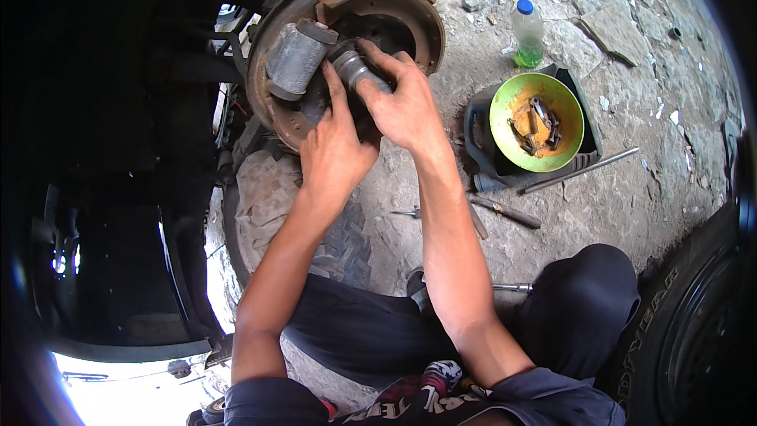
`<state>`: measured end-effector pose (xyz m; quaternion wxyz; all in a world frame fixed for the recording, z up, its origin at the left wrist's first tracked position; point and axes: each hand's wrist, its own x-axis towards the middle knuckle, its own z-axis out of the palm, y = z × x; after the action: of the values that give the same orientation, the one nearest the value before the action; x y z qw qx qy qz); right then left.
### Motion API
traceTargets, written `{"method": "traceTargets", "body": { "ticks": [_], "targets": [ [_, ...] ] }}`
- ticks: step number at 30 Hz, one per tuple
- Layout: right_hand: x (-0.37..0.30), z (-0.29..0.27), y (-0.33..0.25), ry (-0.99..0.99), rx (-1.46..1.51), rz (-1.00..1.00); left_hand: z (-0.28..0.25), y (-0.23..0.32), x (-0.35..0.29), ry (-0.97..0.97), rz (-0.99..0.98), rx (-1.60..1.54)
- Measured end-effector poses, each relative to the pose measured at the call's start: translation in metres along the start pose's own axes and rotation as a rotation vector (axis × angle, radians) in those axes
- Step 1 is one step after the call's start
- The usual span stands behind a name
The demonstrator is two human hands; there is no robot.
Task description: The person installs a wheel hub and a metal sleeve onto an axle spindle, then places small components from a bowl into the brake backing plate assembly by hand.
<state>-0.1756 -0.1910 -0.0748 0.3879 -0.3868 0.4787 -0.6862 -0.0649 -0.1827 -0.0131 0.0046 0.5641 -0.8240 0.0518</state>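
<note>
A round, rusty brake backing plate (272, 106) stands upright in front of me at the upper middle. On its left side sits a dull grey cylinder (296, 59) with darker rims at both ends. Near the plate's centre, my right hand (402, 102) wraps over a shiny ringed metal cylinder (352, 65), thumb on the near side and fingers over the top. My left hand (337, 146) is just below it, index finger stretched up against the cylinder's lower left edge. Its other fingers are partly hidden, and nothing shows in its grasp.
To the right, a lime-green bowl (577, 130) with small metal parts rests on a dark tray (479, 130). A blue-capped bottle (528, 35) with green liquid stands behind. A metal bar (579, 171) and tools (509, 211) lie on the ground. A tyre (670, 323) is at lower right.
</note>
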Motion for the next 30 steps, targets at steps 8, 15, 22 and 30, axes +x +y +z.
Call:
{"method": "traceTargets", "body": {
  "ticks": [8, 15, 22, 30],
  "targets": [
    [0.002, 0.001, 0.005, 0.004, -0.024, -0.028, 0.003, -0.002, -0.001, -0.017, -0.046, -0.022],
    [0.001, -0.009, -0.006, -0.129, -0.09, -0.038, 0.0, -0.003, -0.005, 0.022, -0.023, -0.073],
    [0.004, -0.013, -0.005, -0.165, -0.147, -0.079, 0.005, -0.001, -0.005, 0.076, 0.007, -0.094],
    [0.003, -0.013, -0.011, -0.165, -0.153, -0.033, 0.033, -0.019, 0.001, 0.234, 0.103, -0.487]
  ]
}}
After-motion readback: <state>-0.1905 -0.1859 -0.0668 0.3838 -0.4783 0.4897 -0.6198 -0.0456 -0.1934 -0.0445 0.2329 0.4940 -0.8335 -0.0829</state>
